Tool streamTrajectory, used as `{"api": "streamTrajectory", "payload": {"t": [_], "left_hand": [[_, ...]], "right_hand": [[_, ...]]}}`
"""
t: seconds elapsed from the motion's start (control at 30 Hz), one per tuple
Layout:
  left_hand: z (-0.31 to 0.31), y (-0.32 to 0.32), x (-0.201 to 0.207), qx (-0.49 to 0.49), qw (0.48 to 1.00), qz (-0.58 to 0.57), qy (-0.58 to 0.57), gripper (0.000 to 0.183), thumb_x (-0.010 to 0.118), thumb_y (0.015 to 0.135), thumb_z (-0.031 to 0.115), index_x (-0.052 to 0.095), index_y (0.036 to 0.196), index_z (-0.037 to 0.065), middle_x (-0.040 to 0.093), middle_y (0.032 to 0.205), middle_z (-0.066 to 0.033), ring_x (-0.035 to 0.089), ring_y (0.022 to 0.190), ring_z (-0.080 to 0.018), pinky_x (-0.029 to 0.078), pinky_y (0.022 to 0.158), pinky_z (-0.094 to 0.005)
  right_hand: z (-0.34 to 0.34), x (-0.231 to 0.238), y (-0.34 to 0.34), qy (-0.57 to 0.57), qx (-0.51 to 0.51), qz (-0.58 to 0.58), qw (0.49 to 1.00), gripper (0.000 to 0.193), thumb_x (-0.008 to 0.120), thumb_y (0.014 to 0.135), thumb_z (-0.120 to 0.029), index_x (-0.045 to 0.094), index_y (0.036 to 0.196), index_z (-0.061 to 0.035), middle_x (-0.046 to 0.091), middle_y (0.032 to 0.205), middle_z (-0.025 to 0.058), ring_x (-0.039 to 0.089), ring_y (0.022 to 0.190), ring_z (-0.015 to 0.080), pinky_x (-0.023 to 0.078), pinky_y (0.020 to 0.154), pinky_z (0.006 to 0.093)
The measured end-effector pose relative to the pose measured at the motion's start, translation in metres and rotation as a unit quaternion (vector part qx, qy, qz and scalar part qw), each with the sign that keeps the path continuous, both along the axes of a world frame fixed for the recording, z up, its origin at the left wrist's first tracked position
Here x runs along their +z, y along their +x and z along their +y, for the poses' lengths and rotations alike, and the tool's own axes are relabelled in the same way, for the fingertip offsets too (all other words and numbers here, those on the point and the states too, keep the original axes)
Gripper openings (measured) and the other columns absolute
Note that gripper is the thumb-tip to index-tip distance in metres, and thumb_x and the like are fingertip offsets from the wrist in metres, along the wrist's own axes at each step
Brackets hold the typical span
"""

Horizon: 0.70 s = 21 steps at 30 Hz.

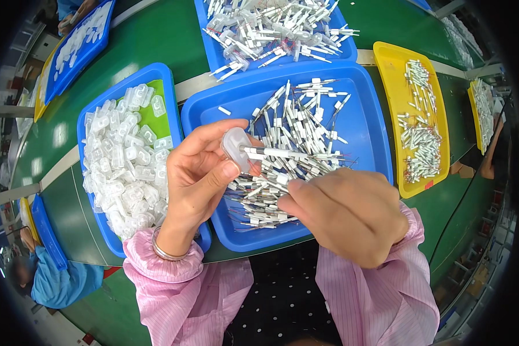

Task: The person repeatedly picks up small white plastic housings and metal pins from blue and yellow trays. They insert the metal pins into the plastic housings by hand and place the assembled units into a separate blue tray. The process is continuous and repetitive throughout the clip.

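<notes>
My left hand (199,173) is closed on a translucent plastic housing (235,151), pinched between thumb and fingers. A slim white stick-like part with wires (275,153) extends from the housing toward the right. Above the middle blue tray (363,104), my right hand (349,210) is closed, thumb against forefinger, at a thin greyish piece (278,184) whose kind I cannot make out. Beneath both hands, that tray holds a heap of white and grey wired parts (305,124). One small white piece (224,111) lies apart near its left side.
Left stands a blue tray (168,86) piled with clear plastic housings (118,155). A farther blue tray (205,34) holds assembled parts. The yellow tray (389,104) at right carries small white wired pieces. A person in blue (63,277) sits at lower left; another person's hand (83,10) shows at upper left.
</notes>
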<state>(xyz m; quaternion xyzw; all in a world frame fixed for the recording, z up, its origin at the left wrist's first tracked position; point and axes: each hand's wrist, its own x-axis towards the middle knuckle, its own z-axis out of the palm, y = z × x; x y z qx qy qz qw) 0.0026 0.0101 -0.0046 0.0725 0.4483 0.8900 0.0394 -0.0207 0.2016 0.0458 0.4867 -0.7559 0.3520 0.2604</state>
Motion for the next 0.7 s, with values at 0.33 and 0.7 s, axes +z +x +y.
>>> {"api": "streamTrajectory", "payload": {"t": [0.33, 0.7], "left_hand": [[-0.0005, 0.0014, 0.0013, -0.010, 0.999, -0.015, 0.027, 0.042, 0.059, 0.080, 0.002, 0.044, 0.117, -0.007, 0.059, 0.100, -0.0203, 0.060, 0.081, -0.0210, 0.048, 0.076, -0.0329], [0.0014, 0.0017, 0.0007, -0.003, 1.000, -0.003, 0.014, 0.041, 0.060, 0.079, 0.001, 0.045, 0.116, -0.008, 0.059, 0.100, -0.0201, 0.060, 0.081, -0.0210, 0.049, 0.075, -0.0331]], "right_hand": [[0.0029, 0.0045, 0.0000, -0.098, 0.016, -0.318, 0.943, 0.012, 0.069, 0.066, 0.004, 0.062, 0.076, 0.0017, 0.052, 0.051, 0.0065, 0.048, 0.038, 0.0117, 0.032, 0.033, 0.0218], [-0.0016, 0.0034, 0.0010, -0.058, 0.000, -0.279, 0.958, 0.018, 0.068, 0.068, 0.005, 0.062, 0.085, 0.0035, 0.056, 0.059, 0.0102, 0.054, 0.046, 0.0148, 0.039, 0.038, 0.0228]]}}
